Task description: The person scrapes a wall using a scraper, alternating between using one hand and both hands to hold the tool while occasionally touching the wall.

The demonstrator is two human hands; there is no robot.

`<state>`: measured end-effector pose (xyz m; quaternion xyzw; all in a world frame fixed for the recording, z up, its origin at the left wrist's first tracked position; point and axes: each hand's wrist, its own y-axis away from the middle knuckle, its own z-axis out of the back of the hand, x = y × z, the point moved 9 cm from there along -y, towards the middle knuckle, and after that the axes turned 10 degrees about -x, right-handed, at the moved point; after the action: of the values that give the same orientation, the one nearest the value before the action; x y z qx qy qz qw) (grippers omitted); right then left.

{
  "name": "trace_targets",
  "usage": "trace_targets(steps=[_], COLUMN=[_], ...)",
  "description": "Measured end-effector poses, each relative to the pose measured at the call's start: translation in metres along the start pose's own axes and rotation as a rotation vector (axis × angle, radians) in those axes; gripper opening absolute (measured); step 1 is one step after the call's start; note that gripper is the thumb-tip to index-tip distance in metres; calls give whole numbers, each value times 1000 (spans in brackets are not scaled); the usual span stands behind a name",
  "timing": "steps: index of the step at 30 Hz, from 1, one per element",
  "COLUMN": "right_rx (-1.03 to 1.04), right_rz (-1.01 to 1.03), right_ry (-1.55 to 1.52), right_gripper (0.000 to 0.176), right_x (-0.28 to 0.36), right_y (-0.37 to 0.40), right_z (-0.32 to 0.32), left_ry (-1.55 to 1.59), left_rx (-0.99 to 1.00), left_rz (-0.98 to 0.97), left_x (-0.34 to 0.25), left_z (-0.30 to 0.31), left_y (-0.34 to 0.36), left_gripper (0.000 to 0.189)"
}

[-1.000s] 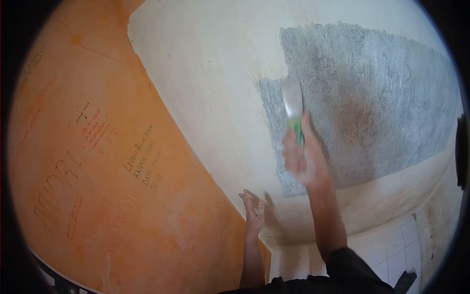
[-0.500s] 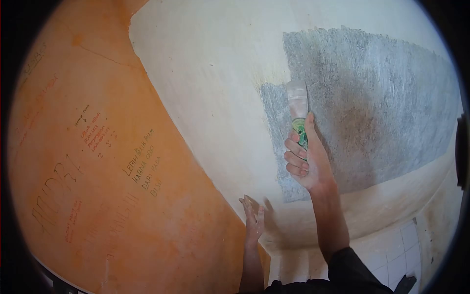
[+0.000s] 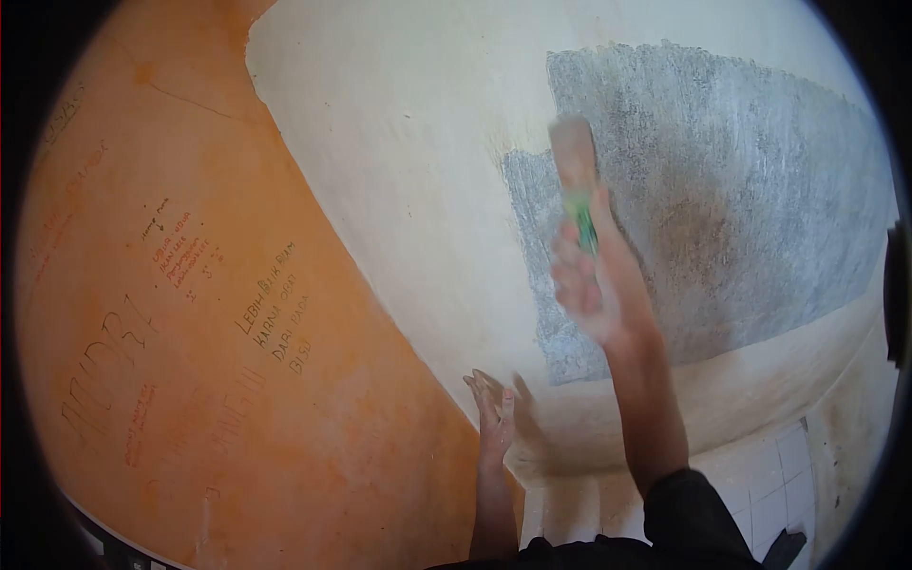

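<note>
On the head view I am watching the right hand (image 3: 594, 280), fingers wrapped tight round the scraper (image 3: 577, 180), driving it higher than half a second ago. Another stroke is widening the grey patch (image 3: 722, 199) at its left edge. The left hand (image 3: 494, 410) is staying open, pressed flat on the cream wall (image 3: 399, 142).

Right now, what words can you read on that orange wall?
"LEBIH BAIK DIAM", "KARNA", "DARI PADA", "BISU": black writing on the orange wall.
Small red writing: too small to read.
Big letters lower left: too blurred.
Scraper: blurred, nothing readable.
</note>
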<state>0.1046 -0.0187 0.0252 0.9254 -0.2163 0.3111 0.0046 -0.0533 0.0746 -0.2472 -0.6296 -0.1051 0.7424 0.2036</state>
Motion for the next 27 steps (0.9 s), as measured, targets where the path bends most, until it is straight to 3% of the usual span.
trace_targets(steps=[5,7,10,13,16,18,21,23,27], right_rx=[-71,96,-61,-27,105,142,-24,41,129], right_rz=[-73,-101,-67,-105,48,41,-12,-94,-112], right_ry=[-16,72,102,53,124,29,-6,19,63], right_gripper=[51,52,52,51,49,47,49,49,51], right_x=[-22,-5,-12,-16,29,30,-9,-32,-3], right_y=[7,14,6,5,-15,-8,3,3,9], right_z=[26,-12,31,28,-23,-35,13,31,-5], left_ry=[-17,26,-1,-38,-3,27,-15,11,27], left_rx=[31,31,21,1,19,13,20,2,-31], left_rz=[-24,-2,35,2,14,22,11,-24,-38], left_x=[14,5,7,7,8,5,6,8,2], left_z=[2,1,-2,-5,-1,0,5,6,6], left_y=[-3,-4,6,-7,-1,-2,-1,-5,-6], left_gripper=[82,82,82,83,84,83,83,82,80])
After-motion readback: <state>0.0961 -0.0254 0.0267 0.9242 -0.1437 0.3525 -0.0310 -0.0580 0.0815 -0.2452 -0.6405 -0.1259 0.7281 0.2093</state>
